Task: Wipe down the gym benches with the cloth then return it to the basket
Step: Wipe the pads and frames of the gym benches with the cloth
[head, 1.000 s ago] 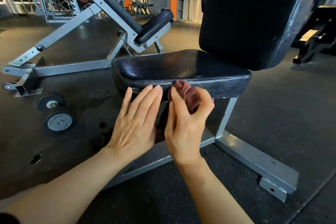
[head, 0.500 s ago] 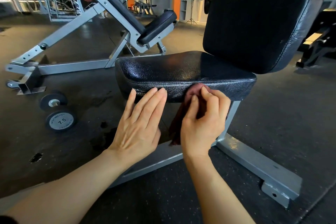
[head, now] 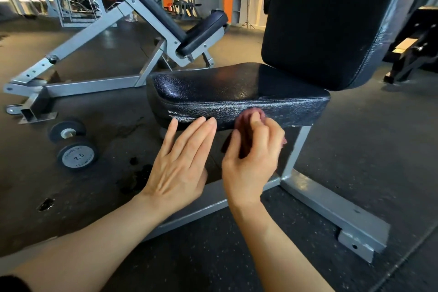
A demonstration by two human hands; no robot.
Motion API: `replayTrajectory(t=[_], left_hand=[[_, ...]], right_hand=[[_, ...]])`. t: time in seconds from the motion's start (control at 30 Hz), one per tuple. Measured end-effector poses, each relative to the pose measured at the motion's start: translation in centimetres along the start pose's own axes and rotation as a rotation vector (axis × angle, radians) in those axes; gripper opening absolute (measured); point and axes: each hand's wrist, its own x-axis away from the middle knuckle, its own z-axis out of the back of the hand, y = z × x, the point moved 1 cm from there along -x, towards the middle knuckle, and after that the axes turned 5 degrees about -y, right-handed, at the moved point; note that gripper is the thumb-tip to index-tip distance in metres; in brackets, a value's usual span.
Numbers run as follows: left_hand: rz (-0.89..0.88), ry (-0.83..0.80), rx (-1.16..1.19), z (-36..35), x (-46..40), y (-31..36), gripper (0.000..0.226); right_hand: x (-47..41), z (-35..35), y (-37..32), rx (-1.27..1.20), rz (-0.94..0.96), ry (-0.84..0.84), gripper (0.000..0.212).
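Head view, single, wide-angle: worn on the person's head, facing forward and down, close over both hands, near the bench seat (head: 237, 92); gym floor (head: 355, 149) beyond.

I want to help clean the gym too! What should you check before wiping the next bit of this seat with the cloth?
1. Cloth held firmly: ok, the right hand grips the reddish cloth.
2. Cloth touching the seat pad: ok, pressed against its front edge.
3. Left hand out of the way: ok, open and flat, fingertips at the pad's lower edge, beside the cloth.
4. Backrest wiped: cannot tell.
5. Floor safe: not ok, a 7.5 dumbbell lies nearby.
6. Basket ready: cannot tell, none in view.
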Motion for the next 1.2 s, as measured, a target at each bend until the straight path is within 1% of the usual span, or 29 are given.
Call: replayTrajectory(t=[0.07, 0.1, 0.13, 0.23, 0.27, 0.3, 0.37, 0.47, 0.53, 0.57, 0.67, 0.7, 0.73, 0.77, 0.8, 0.9, 0.93, 0.97, 1.07, 1.1, 1.13, 1.2], left_hand=[[-0.004, -0.005, 0.004, -0.5, -0.2, 0.5, 0.083], [-0.003, -0.001, 0.009, -0.8, -0.5, 1.0, 0.083], [-0.006, 0.007, 0.018, -1.0, -0.8, 1.5, 0.082], [-0.016, 0.029, 0.04, -1.5, -1.6, 3.0, 0.08], [-0.021, 0.028, 0.042, -1.6, -1.8, 3.3, 0.08], [-0.026, 0.024, 0.04, -1.7, -1.9, 3.4, 0.081], [-0.027, 0.008, 0.033, -1.7, -1.7, 3.2, 0.08], [-0.026, -0.015, 0.021, -1.9, -1.1, 2.4, 0.078], [-0.025, -0.017, 0.015, -2.1, -0.9, 2.4, 0.079], [-0.025, -0.015, 0.017, -2.2, -1.0, 2.6, 0.079], [-0.033, -0.008, 0.028, -2.1, -1.6, 3.5, 0.078], [-0.036, -0.006, 0.029, -2.0, -1.7, 3.6, 0.078], [-0.036, -0.003, 0.03, -2.0, -1.8, 3.7, 0.078], [-0.035, 0.0, 0.029, -2.0, -1.8, 3.6, 0.078], [-0.034, 0.003, 0.028, -2.0, -1.8, 3.5, 0.078], [-0.034, 0.009, 0.047, -2.4, -1.7, 3.5, 0.075], [-0.038, 0.014, 0.055, -2.5, -1.8, 3.6, 0.072], [-0.04, 0.022, 0.057, -2.6, -2.0, 3.9, 0.07], [-0.034, 0.044, 0.044, -2.3, -2.4, 4.3, 0.069], [-0.035, 0.046, 0.04, -2.2, -2.5, 4.3, 0.07], [-0.036, 0.045, 0.036, -2.0, -2.5, 4.1, 0.07], [-0.037, 0.038, 0.024, -1.7, -2.0, 3.4, 0.07]], right_hand=[[-0.4, 1.0, 1.1, 0.006, 0.12, -0.087, 0.027], [-1.1, 1.7, 2.0, 0.009, 0.129, -0.089, 0.025], [-1.8, 2.5, 3.0, 0.018, 0.083, -0.056, 0.025], [-3.9, 4.0, 5.5, 0.031, -0.203, 0.12, 0.032], [-4.1, 4.0, 5.9, 0.034, -0.253, 0.15, 0.033], [-4.0, 3.8, 5.9, 0.042, -0.258, 0.155, 0.031], [-3.0, 2.7, 5.0, 0.044, -0.182, 0.119, 0.027], [-0.6, 1.6, 2.8, -0.023, -0.068, -0.03, 0.022], [-0.5, 2.1, 2.8, -0.043, -0.059, -0.08, 0.021], [-1.0, 2.6, 3.4, -0.034, -0.111, -0.047, 0.022], [-3.3, 4.1, 5.6, 0.021, -0.377, 0.169, 0.025], [-3.6, 4.2, 6.0, 0.04, -0.417, 0.193, 0.024], [-3.6, 4.1, 6.0, 0.055, -0.405, 0.174, 0.023], [-3.1, 3.8, 5.7, 0.057, -0.348, 0.128, 0.022], [-2.2, 3.3, 5.0, 0.043, -0.262, 0.058, 0.021], [0.6, 2.5, 2.7, -0.029, -0.019, -0.221, 0.023], [0.9, 2.5, 2.5, -0.038, 0.009, -0.243, 0.025], [0.6, 2.8, 2.7, -0.038, -0.023, -0.199, 0.025], [-1.8, 4.1, 4.4, 0.018, -0.268, 0.117, 0.028], [-2.8, 4.5, 5.0, 0.022, -0.315, 0.185, 0.03], [-3.4, 4.6, 5.5, 0.024, -0.335, 0.208, 0.03], [-3.5, 3.8, 5.4, 0.044, -0.337, 0.173, 0.032]])
